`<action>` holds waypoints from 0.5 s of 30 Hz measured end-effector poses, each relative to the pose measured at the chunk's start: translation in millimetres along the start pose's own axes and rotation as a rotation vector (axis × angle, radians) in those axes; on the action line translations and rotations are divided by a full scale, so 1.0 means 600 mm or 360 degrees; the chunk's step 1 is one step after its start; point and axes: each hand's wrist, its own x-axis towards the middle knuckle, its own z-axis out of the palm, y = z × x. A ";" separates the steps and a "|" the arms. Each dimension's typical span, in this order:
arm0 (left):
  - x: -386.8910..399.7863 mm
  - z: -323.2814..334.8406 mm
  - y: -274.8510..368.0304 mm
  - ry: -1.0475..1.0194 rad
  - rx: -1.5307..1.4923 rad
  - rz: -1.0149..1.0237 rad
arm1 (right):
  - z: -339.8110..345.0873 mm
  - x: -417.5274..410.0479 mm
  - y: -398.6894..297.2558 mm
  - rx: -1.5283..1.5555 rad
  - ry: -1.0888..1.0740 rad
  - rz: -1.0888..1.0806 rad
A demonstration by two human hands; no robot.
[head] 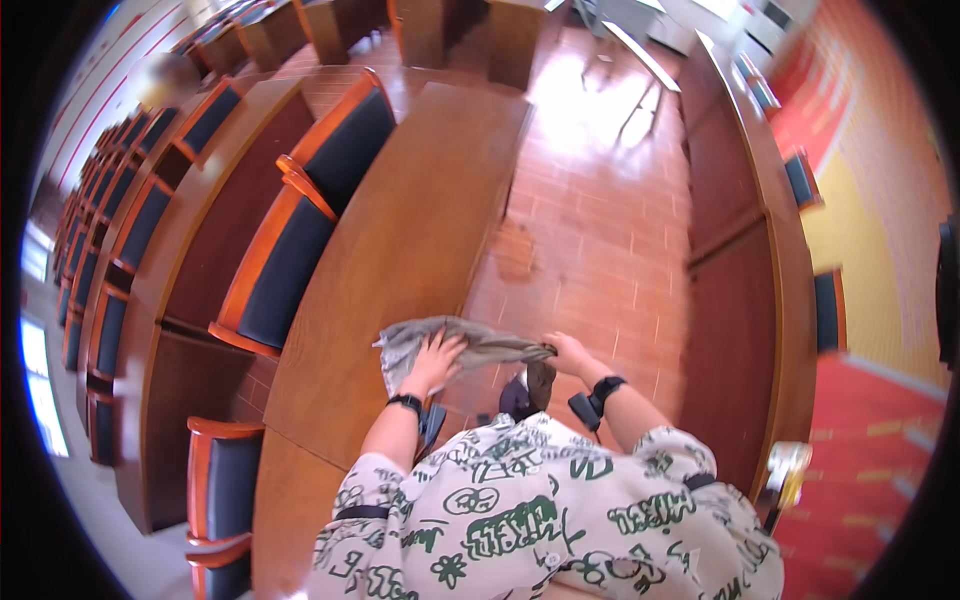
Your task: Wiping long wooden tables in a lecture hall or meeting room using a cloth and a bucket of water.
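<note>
A grey cloth point(487, 339) stretches between my hands, its left part spread over the edge of a long wooden desk point(405, 225). My left hand point(439, 361) lies on the cloth with its fingers apart, pressing it towards the desktop. Beyond the desk edge, above the tiled floor, my right hand point(568, 352) grips the bunched other end. Part of the cloth hangs below that grip. Both wrists wear dark bands with small devices.
Chairs with dark padded backs point(281, 262) line the desk's left side. More desk rows point(217, 187) and chairs stand farther left. The tiled aisle point(592, 247) runs between my desk and a wood-panelled desk row point(727, 300) on the right. A white-topped table point(641, 56) stands ahead.
</note>
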 end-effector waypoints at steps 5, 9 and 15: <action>0.003 -0.054 0.021 0.0028 -0.0555 -0.0318 | -0.113 0.177 -0.110 0.0265 0.0184 -0.0514; 0.033 -0.109 0.030 0.1210 -0.0808 -0.0575 | -0.139 0.275 -0.290 0.0692 0.0076 -0.1210; -0.049 -0.149 -0.085 0.1890 -0.0830 -0.1193 | -0.061 0.294 -0.434 0.0876 -0.0619 -0.1691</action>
